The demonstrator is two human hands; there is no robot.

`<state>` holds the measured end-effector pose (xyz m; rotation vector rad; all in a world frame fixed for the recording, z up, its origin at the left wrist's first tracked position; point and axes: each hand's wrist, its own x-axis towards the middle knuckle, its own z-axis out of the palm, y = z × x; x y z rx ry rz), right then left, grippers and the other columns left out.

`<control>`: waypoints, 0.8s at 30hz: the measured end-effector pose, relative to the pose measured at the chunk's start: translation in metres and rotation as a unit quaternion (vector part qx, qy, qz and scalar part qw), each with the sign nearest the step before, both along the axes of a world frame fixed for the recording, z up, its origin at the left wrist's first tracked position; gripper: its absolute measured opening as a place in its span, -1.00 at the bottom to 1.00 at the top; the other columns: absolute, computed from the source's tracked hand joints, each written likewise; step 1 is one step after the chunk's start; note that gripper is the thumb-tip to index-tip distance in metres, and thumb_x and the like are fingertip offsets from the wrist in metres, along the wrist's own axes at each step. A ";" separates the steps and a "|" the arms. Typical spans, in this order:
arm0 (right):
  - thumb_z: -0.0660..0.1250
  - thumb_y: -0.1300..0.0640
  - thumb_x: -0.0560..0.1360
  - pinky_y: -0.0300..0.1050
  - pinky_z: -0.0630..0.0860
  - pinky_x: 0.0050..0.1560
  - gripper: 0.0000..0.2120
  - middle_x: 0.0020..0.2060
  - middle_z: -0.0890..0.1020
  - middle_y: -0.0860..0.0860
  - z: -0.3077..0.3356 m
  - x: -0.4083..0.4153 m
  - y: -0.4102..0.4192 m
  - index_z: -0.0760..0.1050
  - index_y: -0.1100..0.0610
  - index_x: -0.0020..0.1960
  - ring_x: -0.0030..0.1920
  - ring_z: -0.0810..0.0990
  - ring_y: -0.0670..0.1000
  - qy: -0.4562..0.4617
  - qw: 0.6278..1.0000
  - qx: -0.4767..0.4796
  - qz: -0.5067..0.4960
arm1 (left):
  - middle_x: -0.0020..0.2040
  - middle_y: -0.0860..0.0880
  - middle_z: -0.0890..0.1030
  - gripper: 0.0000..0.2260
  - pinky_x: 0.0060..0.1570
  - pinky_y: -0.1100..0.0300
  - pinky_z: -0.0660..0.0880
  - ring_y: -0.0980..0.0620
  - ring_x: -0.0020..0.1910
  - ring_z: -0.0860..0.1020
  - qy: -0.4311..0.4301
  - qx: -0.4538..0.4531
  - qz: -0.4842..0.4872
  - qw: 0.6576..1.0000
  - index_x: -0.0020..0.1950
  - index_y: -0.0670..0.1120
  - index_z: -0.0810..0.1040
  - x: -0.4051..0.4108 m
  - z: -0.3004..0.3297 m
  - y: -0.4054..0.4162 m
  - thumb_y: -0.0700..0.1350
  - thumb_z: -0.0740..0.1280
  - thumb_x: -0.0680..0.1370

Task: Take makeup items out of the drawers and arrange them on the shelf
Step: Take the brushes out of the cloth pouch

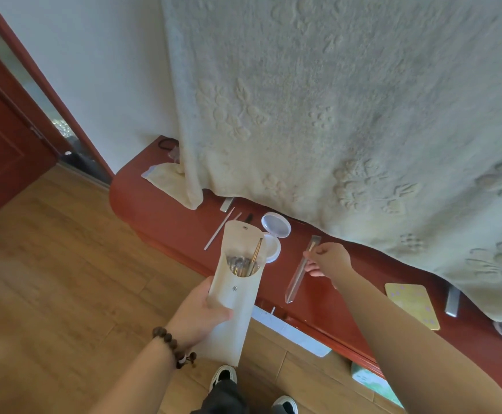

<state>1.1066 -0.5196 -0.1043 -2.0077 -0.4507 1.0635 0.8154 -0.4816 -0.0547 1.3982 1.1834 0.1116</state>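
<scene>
Head view: brush pouch (232, 297) in left hand (197, 316), brushes (243, 264) inside.

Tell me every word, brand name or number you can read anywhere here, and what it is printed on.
None can be read.
The white brush pouch in the left hand shows only two snap buttons, no print.
The yellow card on the red shelf bears small pale marks, too blurred to read.
The clear sleeve that the right hand pinches shows no lettering.
</scene>
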 end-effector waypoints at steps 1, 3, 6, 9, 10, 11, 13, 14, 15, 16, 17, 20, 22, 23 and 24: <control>0.45 0.26 0.44 -0.04 0.62 -0.30 -0.78 -0.34 0.64 0.21 -0.003 -0.002 0.004 0.45 0.22 -0.30 -0.37 0.64 0.09 -0.010 1.000 -0.002 0.005 | 0.08 0.08 0.61 -0.59 -0.01 0.03 0.59 0.06 0.06 0.59 0.000 -0.001 -0.001 1.000 0.18 0.13 0.46 -0.001 0.000 -0.001 -0.16 0.44 0.41; 0.45 0.27 0.43 0.02 0.65 -0.25 -0.80 -0.39 0.64 0.19 -0.007 -0.005 0.011 0.47 0.25 -0.29 -0.38 0.65 0.08 -0.029 0.999 -0.010 0.014 | 0.09 0.09 0.60 -0.60 -0.03 0.08 0.58 0.07 0.07 0.58 -0.002 -0.002 -0.005 1.000 0.19 0.13 0.44 -0.002 0.000 -0.003 -0.19 0.42 0.44; 0.46 0.26 0.42 0.06 0.66 -0.23 -0.83 -0.43 0.64 0.19 -0.012 -0.010 0.021 0.49 0.30 -0.21 -0.40 0.66 0.09 -0.044 0.999 -0.017 0.018 | 0.09 0.11 0.59 -0.60 -0.06 0.12 0.57 0.09 0.07 0.58 -0.002 -0.003 -0.003 1.000 0.19 0.15 0.44 -0.004 -0.001 -0.003 -0.18 0.42 0.45; 0.46 0.23 0.43 0.05 0.66 -0.25 -0.80 -0.39 0.65 0.22 -0.013 -0.014 0.027 0.51 0.36 -0.13 -0.39 0.67 0.12 -0.042 0.998 -0.040 0.010 | 0.09 0.10 0.59 -0.60 -0.05 0.10 0.58 0.08 0.07 0.58 -0.001 -0.005 -0.002 1.000 0.19 0.14 0.44 -0.006 0.000 -0.003 -0.17 0.43 0.45; 0.45 0.20 0.44 0.05 0.66 -0.26 -0.79 -0.39 0.65 0.21 -0.011 -0.015 0.028 0.52 0.35 -0.12 -0.39 0.66 0.12 -0.048 0.997 -0.051 0.014 | 0.09 0.10 0.58 -0.60 -0.05 0.10 0.58 0.08 0.07 0.57 -0.001 -0.004 -0.004 1.000 0.20 0.14 0.43 -0.006 0.000 -0.003 -0.17 0.43 0.45; 0.45 0.15 0.45 0.05 0.66 -0.24 -0.77 -0.39 0.65 0.19 -0.008 -0.016 0.027 0.53 0.32 -0.14 -0.39 0.65 0.12 -0.072 0.995 -0.068 0.028 | 0.09 0.10 0.58 -0.60 -0.07 0.12 0.57 0.08 0.06 0.57 -0.001 -0.002 -0.005 1.000 0.19 0.14 0.43 -0.005 0.001 -0.003 -0.17 0.43 0.44; 0.40 -0.03 0.47 -0.01 0.59 -0.21 -0.71 -0.33 0.64 0.10 0.003 -0.020 0.023 0.51 0.22 -0.13 -0.30 0.62 0.12 -0.179 0.975 -0.111 0.071 | 0.08 0.11 0.58 -0.61 -0.13 0.19 0.55 0.11 0.04 0.57 -0.004 -0.001 -0.004 1.000 0.18 0.14 0.43 -0.003 0.003 -0.002 -0.19 0.43 0.45; 0.36 -0.09 0.49 -0.06 0.51 -0.20 -0.68 -0.26 0.61 0.06 0.011 -0.023 0.020 0.51 0.19 -0.08 -0.22 0.60 0.11 -0.227 0.964 -0.113 0.080 | 0.07 0.11 0.59 -0.61 -0.15 0.21 0.55 0.11 0.04 0.58 -0.006 0.000 -0.005 1.000 0.17 0.14 0.43 -0.003 0.004 -0.002 -0.19 0.43 0.45; 0.32 -0.11 0.50 -0.11 0.45 -0.19 -0.68 -0.20 0.60 0.04 0.021 -0.027 0.018 0.51 0.18 -0.03 -0.15 0.59 0.10 -0.252 0.960 -0.091 0.084 | 0.07 0.11 0.59 -0.61 -0.15 0.21 0.55 0.12 0.03 0.58 -0.010 0.001 -0.007 1.000 0.17 0.14 0.44 -0.002 0.006 -0.001 -0.19 0.43 0.45; 0.30 -0.09 0.52 -0.13 0.42 -0.21 -0.70 -0.17 0.60 0.02 0.032 -0.033 0.015 0.52 0.16 0.00 -0.12 0.58 0.08 -0.257 0.961 -0.048 0.086 | 0.07 0.11 0.60 -0.61 -0.14 0.20 0.56 0.12 0.03 0.59 -0.015 0.002 -0.010 1.000 0.18 0.14 0.44 -0.001 0.007 -0.001 -0.19 0.43 0.44; 0.29 -0.05 0.53 -0.19 0.41 -0.24 -0.74 -0.17 0.61 0.00 0.044 -0.040 0.013 0.53 0.15 -0.01 -0.12 0.58 0.05 -0.257 0.962 0.002 0.091 | 0.07 0.11 0.60 -0.61 -0.14 0.20 0.56 0.12 0.03 0.59 -0.020 0.003 -0.013 1.000 0.17 0.13 0.45 0.000 0.008 0.000 -0.19 0.43 0.45; 0.27 0.09 0.55 -0.49 0.36 -0.20 -0.82 -0.11 0.63 -0.05 0.083 -0.064 0.005 0.58 0.13 0.07 -0.11 0.55 -0.08 -0.260 0.949 0.131 0.121 | 0.07 0.09 0.61 -0.63 -0.11 0.15 0.59 0.10 0.02 0.60 -0.036 0.006 -0.026 0.999 0.17 0.12 0.46 0.004 0.013 0.001 -0.20 0.43 0.45; 0.26 0.13 0.57 -0.54 0.35 -0.04 -0.77 0.03 0.62 -0.06 0.101 -0.077 -0.001 0.56 0.12 0.19 0.00 0.55 -0.14 -0.259 0.935 0.185 0.157 | 0.06 0.08 0.63 -0.62 -0.06 0.07 0.61 0.08 0.01 0.62 -0.047 0.004 -0.034 0.998 0.17 0.11 0.47 0.007 0.016 0.003 -0.20 0.44 0.44; 0.25 0.14 0.58 -0.51 0.35 0.03 -0.74 0.09 0.62 -0.06 0.106 -0.082 -0.004 0.55 0.12 0.23 0.02 0.54 -0.16 -0.262 0.928 0.197 0.177 | 0.06 0.08 0.63 -0.62 -0.04 0.05 0.61 0.08 0.01 0.63 -0.051 0.007 -0.037 0.998 0.17 0.11 0.47 0.008 0.018 0.003 -0.20 0.45 0.44; 0.25 0.14 0.58 -0.47 0.36 0.04 -0.73 0.11 0.61 -0.05 0.109 -0.087 -0.007 0.54 0.11 0.25 -0.01 0.52 -0.18 -0.265 0.923 0.200 0.193 | 0.06 0.07 0.63 -0.62 -0.04 0.05 0.61 0.08 0.01 0.63 -0.053 0.010 -0.043 0.998 0.17 0.11 0.47 0.009 0.020 0.003 -0.20 0.45 0.43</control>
